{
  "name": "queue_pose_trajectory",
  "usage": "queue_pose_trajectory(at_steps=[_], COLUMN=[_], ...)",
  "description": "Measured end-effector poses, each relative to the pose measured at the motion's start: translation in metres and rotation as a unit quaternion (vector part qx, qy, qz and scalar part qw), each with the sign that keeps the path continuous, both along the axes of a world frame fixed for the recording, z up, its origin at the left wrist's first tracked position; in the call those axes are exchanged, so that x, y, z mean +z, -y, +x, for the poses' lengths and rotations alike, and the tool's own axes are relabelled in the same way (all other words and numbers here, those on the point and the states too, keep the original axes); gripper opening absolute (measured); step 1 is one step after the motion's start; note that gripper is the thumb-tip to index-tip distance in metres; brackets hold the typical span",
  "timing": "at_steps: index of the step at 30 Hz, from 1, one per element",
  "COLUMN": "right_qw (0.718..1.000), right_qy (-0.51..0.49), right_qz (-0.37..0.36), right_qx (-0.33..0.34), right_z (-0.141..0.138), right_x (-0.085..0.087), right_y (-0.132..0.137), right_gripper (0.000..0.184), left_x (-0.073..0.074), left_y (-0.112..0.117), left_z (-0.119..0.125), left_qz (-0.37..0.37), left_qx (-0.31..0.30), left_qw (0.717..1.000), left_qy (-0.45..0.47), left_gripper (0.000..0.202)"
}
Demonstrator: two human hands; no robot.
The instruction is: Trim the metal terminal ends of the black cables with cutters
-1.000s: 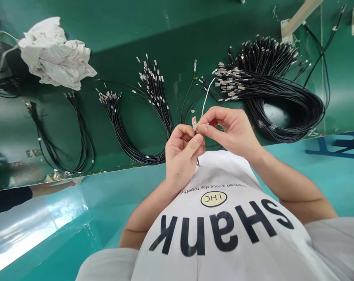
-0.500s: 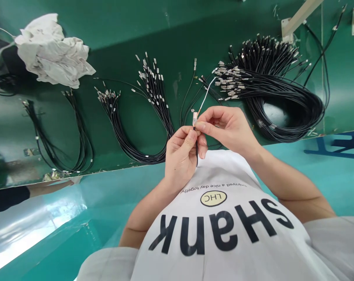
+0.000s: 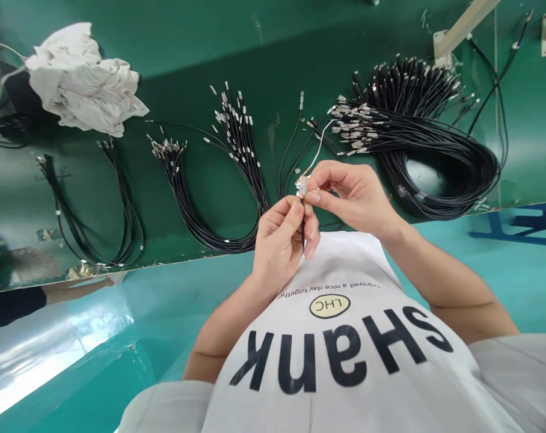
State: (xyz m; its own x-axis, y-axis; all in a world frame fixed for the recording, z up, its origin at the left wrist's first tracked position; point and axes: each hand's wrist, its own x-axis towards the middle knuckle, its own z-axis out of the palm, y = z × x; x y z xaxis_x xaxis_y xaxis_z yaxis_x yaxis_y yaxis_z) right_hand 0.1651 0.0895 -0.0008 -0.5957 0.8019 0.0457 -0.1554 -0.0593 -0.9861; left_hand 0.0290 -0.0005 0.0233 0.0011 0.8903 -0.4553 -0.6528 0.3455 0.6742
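Note:
My left hand (image 3: 279,234) is closed around a thin black cable (image 3: 303,231), held upright in front of the shirt. At the cable's top is a small silvery-white connector end (image 3: 302,185). My right hand (image 3: 354,192) pinches this end from the right with thumb and forefinger, just above my left fingertips. A narrow white strip (image 3: 319,150) runs from beside the connector end up toward the cable bundle at right; how it is attached is too small to tell.
On the green table (image 3: 178,54) lie a large coiled cable bundle (image 3: 453,180) at right, a U-shaped bundle (image 3: 201,222) left of centre and a smaller bundle (image 3: 131,222) farther left. A crumpled white cloth (image 3: 86,84) lies upper left. Another person's arm (image 3: 74,291) shows lower left.
The white strip has gone from nearly straight to bent, its lower end now left of the connector end. My hands have barely moved, both still at the cable.

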Motion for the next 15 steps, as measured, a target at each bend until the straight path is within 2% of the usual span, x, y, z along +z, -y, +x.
queue_pose_trajectory(at_steps=[6,10,15], right_qw=[1.0,1.0,1.0], right_qy=[-0.015,-0.007,0.004], right_qz=[0.015,0.01,0.023], right_qx=[0.022,0.007,0.002], right_z=[0.0042,0.0046,0.0044], right_x=[-0.0018,-0.0016,0.0002], right_y=[-0.002,-0.0004,0.0003], right_gripper=[0.015,0.018,0.023], left_x=[0.0021,0.0015,-0.0012], left_y=[-0.0003,-0.0003,0.0007], left_z=[-0.0016,-0.001,0.0009], left_qz=[-0.01,-0.019,0.008], left_qx=[-0.017,0.001,0.02], left_qw=[1.0,1.0,1.0], left_qy=[0.007,-0.011,-0.003], left_gripper=[0.029,0.026,0.018])
